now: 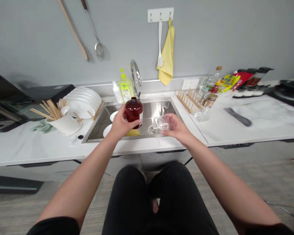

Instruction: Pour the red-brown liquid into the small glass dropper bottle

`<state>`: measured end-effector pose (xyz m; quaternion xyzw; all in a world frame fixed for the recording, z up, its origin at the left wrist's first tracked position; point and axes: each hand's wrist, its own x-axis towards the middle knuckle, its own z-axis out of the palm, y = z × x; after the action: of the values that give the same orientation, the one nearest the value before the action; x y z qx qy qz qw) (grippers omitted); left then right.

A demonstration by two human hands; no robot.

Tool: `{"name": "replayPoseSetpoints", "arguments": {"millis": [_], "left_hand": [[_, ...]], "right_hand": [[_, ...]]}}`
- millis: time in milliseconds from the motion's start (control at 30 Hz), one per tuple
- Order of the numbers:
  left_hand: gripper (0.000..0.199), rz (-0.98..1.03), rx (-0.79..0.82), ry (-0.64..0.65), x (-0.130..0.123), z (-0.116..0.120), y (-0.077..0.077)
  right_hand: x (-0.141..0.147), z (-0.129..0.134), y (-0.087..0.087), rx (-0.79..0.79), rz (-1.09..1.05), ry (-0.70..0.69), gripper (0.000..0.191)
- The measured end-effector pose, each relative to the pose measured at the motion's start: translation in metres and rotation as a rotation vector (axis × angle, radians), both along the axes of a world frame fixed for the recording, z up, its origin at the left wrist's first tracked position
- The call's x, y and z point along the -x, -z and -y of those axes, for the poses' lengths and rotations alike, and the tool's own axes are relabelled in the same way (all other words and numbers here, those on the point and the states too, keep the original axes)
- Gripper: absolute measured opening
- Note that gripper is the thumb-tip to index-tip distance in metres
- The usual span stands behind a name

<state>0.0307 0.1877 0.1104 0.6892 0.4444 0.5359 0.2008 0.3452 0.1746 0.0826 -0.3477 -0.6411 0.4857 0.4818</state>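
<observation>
Amber bottle (134,113) in left fingers (125,120), glass (160,125) in right fingers (168,122)

Grey wall (235,36) rises behind white marble counters (267,125) above tan flooring (257,182).

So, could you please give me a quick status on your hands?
Left hand gripping amber bottle; right hand holding clear tumbler; both above stainless sink, faucet behind.

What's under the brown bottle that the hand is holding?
Below the brown bottle there's something yellow in the steel sink. It might be a sponge, but the left hand and the bottle cover part of it.
</observation>
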Motion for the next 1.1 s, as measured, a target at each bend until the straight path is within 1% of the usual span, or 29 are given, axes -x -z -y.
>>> {"name": "replayPoseSetpoints", "arguments": {"millis": [33, 100, 167, 233, 333, 400, 467, 567, 633, 667, 767, 867, 967, 1100], "left_hand": [[0.088, -0.007, -0.004, -0.008, 0.002, -0.011, 0.000], [0.089, -0.004, -0.006, -0.023, 0.007, -0.037, 0.004], [0.090, 0.017, 0.008, -0.034, 0.013, -0.065, 0.013], [0.090, 0.020, 0.027, -0.057, 0.019, -0.094, 0.026], [0.091, -0.010, 0.056, -0.068, 0.028, -0.132, 0.046], [0.092, -0.011, 0.076, -0.054, 0.033, -0.152, 0.061], [0.092, 0.000, 0.096, -0.070, 0.038, -0.166, 0.077], [0.089, -0.009, 0.144, -0.142, 0.044, -0.176, 0.097], [0.088, -0.042, 0.189, -0.153, 0.048, -0.179, 0.106], [0.088, -0.060, 0.208, -0.143, 0.050, -0.181, 0.108], [0.089, -0.120, 0.232, -0.098, 0.056, -0.184, 0.110], [0.087, -0.210, 0.205, -0.051, 0.059, -0.187, 0.107], [0.087, -0.265, 0.180, -0.028, 0.062, -0.188, 0.106], [0.091, -0.310, 0.165, -0.006, 0.066, -0.188, 0.109]], "right_hand": [[0.007, -0.020, -0.004, 0.015, -0.001, -0.019, 0.072], [0.021, -0.057, -0.009, 0.043, -0.005, -0.047, 0.067], [0.037, -0.093, -0.008, 0.054, -0.006, -0.041, 0.061], [0.052, -0.125, -0.001, 0.059, -0.002, -0.010, 0.059], [0.071, -0.166, 0.016, 0.113, 0.017, -0.010, 0.058], [0.081, -0.187, 0.033, 0.158, 0.018, -0.033, 0.059], [0.086, -0.203, 0.054, 0.179, -0.002, -0.040, 0.062], [0.086, -0.222, 0.084, 0.154, 0.032, -0.026, 0.070], [0.083, -0.231, 0.098, 0.107, 0.097, -0.018, 0.073], [0.082, -0.234, 0.103, 0.086, 0.124, -0.020, 0.073], [0.078, -0.238, 0.107, 0.058, 0.173, -0.024, 0.072], [0.077, -0.237, 0.107, 0.027, 0.219, -0.008, 0.070], [0.078, -0.234, 0.109, 0.002, 0.236, -0.004, 0.070], [0.080, -0.233, 0.112, -0.017, 0.245, -0.018, 0.069]]}}
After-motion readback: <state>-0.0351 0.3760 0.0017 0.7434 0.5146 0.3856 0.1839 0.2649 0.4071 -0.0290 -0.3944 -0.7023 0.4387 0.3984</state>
